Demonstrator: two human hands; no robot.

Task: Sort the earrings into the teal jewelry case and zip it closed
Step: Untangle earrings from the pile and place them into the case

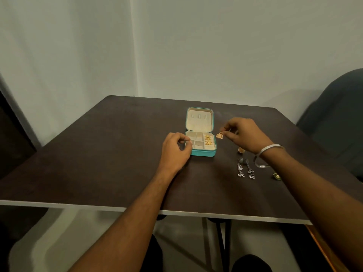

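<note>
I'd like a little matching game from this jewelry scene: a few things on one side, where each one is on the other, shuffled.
Things:
1. gold bell-shaped earring
2. small gold earrings
3. silver dangle earrings
4. silver bangle

Places:
A. lying on the table
B. right column of the teal jewelry case
C. on the right wrist
D. pinched by the right hand

Pairs: 1-D, 2-B, 3-A, 4-C
</note>
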